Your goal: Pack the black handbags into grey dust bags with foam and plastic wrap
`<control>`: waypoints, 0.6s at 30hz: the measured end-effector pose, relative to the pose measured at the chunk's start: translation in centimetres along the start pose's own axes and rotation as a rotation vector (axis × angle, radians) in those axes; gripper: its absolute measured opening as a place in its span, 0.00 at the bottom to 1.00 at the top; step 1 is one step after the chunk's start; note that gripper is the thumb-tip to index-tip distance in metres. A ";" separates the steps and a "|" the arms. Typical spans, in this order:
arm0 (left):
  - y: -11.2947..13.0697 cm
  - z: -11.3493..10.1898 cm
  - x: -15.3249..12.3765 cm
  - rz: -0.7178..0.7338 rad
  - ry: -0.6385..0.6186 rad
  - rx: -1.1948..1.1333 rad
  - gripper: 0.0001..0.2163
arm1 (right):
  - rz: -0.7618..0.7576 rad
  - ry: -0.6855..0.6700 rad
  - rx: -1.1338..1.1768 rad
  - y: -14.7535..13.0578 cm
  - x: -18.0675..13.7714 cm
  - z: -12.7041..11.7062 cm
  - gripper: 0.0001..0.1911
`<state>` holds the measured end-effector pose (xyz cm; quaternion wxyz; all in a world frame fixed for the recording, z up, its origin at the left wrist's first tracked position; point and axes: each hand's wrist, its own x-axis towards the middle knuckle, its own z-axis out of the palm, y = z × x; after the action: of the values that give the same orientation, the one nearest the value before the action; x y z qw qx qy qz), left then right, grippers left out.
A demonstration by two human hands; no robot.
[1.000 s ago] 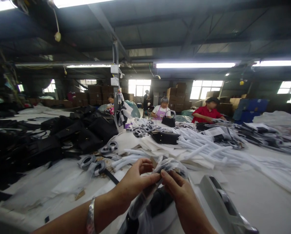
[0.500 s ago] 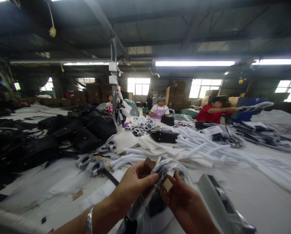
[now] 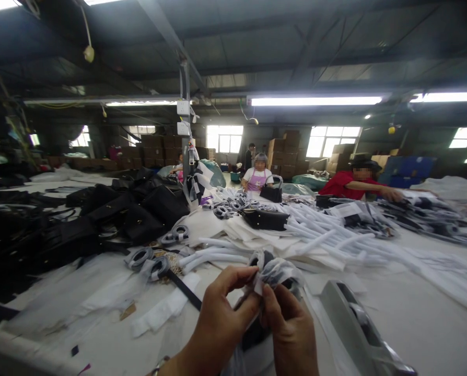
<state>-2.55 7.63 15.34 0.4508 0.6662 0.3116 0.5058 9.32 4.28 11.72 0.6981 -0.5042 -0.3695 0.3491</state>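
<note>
Between my hands is a bundle wrapped in thin clear plastic [image 3: 282, 272], with grey and black showing through; it looks like a coiled bag strap. My left hand [image 3: 223, 305] pinches the plastic from the left with thumb and forefinger. My right hand [image 3: 290, 321] grips it from the right, its thumb close to the left fingertips. A small pale piece shows at the pinch, its kind unclear. Below the hands, a black item in plastic is mostly hidden. A grey tape dispenser [image 3: 351, 318] stands just right of my right hand.
Black handbags [image 3: 127, 209] are heaped at left. Coiled straps [image 3: 159, 267] and a plastic sheet [image 3: 88, 284] lie nearer. White padded tubes [image 3: 319, 230] spread across the middle and right. Co-workers sit across the table, one in a red top [image 3: 341, 186] reaching to a pile.
My hands have drawn together at the plastic wrap, and the brown and cream tabs by my fingers no longer show. The co-worker in red has lowered an arm and the held bundle to the pile.
</note>
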 end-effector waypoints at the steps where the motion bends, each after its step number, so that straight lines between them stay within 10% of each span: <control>1: -0.1 0.2 -0.2 0.014 0.019 0.024 0.12 | -0.024 0.012 -0.016 0.0 0.0 0.1 0.22; 18: 0.0 -0.5 -1.1 0.097 0.141 0.235 0.08 | -0.021 -0.035 -0.048 -1.5 -1.1 0.3 0.22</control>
<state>-3.34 6.78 14.89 0.3216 0.6917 0.3670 0.5324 8.76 3.12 13.05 0.6830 -0.5107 -0.3952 0.3414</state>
